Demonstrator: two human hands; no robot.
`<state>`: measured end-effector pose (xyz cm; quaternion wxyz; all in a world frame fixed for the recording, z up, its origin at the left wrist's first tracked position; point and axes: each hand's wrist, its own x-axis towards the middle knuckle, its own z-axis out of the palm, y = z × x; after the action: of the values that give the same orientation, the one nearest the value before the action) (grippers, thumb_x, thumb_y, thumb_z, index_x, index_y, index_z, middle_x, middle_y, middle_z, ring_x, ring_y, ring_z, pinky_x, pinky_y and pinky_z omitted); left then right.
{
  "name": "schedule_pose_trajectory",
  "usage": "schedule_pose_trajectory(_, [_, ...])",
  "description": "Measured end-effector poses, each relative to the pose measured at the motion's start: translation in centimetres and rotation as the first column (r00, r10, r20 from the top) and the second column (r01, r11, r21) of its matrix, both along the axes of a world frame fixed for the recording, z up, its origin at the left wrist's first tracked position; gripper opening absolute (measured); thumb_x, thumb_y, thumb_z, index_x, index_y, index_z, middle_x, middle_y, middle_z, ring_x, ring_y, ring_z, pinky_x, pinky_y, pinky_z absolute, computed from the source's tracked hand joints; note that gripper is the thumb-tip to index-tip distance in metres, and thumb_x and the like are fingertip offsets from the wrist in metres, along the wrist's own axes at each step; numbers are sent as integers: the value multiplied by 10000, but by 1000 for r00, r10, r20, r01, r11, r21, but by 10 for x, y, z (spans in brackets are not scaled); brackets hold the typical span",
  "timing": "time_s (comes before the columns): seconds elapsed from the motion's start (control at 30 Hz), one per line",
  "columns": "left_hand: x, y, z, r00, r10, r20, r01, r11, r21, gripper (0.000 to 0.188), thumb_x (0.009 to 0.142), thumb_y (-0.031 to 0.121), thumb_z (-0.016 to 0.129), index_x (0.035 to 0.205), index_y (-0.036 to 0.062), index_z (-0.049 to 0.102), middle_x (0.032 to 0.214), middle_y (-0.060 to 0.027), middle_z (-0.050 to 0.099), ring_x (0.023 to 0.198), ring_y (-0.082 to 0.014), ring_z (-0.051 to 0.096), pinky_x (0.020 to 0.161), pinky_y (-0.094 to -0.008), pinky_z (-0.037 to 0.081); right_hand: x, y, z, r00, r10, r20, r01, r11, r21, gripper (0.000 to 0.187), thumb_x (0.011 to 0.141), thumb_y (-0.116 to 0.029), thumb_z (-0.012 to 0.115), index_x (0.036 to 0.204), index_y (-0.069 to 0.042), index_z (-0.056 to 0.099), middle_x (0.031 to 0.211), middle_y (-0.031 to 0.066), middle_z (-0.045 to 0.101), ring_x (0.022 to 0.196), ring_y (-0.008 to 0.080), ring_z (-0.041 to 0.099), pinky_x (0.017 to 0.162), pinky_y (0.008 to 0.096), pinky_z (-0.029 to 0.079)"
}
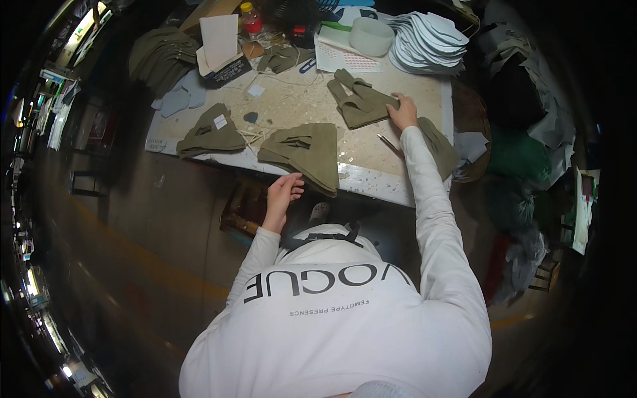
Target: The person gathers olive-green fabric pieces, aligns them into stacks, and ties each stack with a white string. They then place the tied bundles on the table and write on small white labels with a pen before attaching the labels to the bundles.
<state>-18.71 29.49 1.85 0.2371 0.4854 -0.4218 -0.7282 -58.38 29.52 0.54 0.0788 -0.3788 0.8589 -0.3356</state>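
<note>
My right hand [403, 113] reaches across the table, its bent fingers gripping the right edge of some olive cut fabric pieces [365, 106] that have slots in them. Just below its forearm another olive fabric piece [436, 149] hangs over the table's right side. My left hand [284, 196] is at the front edge with fingers loosely curled and apart, nothing visible in them. Its fingertips are close to a stack of olive fabric pieces [312, 156] that juts past the edge; whether they touch it I cannot tell. Further left lies another olive stack [212, 136] with a small white label [220, 122].
A pen-like tool [390, 143] lies by my right forearm. Along the back are a box with white cards [220, 50], a red bottle [251, 18], a tape roll [371, 36] and stacked white shapes [428, 43]. More olive pieces [162, 60] hang at the far left. Bags [521, 159] crowd the right.
</note>
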Motion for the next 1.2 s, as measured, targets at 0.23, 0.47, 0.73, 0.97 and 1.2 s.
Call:
schedule_pose_trajectory(0.23, [-10,-1,2,1000,-3,19,3,1000,8,298,959,219,510,1155,6,583,983,-80,671,802,-122,644,674,-214,500,57,-33,-2,950,239,-203,-209,965,157,345,787,-401,694,984,-118,690,966,95,613,957,250,564,840,360,462])
schedule_pose_trajectory(0.47, [-9,7,2,999,15,-40,-14,1000,5,282,962,203,504,1146,1,572,1007,-94,663,841,-138,648,715,-223,508,110,-25,35,879,453,150,-331,804,-494,189,834,-173,663,999,-82,678,776,60,642,695,125,580,641,263,472])
schedule_pose_trajectory(0.73, [-12,4,2,999,-24,-26,21,993,-120,231,949,170,508,1116,53,616,1008,-28,660,839,-85,616,724,-208,483,209,55,45,690,688,-227,-720,686,-106,368,748,-174,709,1093,-97,607,876,94,553,848,314,581,717,371,494])
schedule_pose_trajectory(0.97, [-9,2,6,999,-52,-2,52,998,41,259,946,195,508,1118,43,628,983,-40,659,826,-96,616,709,-220,475,198,53,51,690,711,-138,-722,690,-57,396,795,16,545,1165,-125,566,980,109,602,864,319,615,715,383,511])
schedule_pose_trajectory(1.2, [-9,9,4,996,-86,-22,87,995,54,290,960,218,486,1151,43,619,981,-30,667,839,-89,629,698,-191,487,203,71,33,559,733,-387,-803,595,-34,346,788,-53,575,1131,-99,571,1042,126,587,897,298,617,762,373,512])
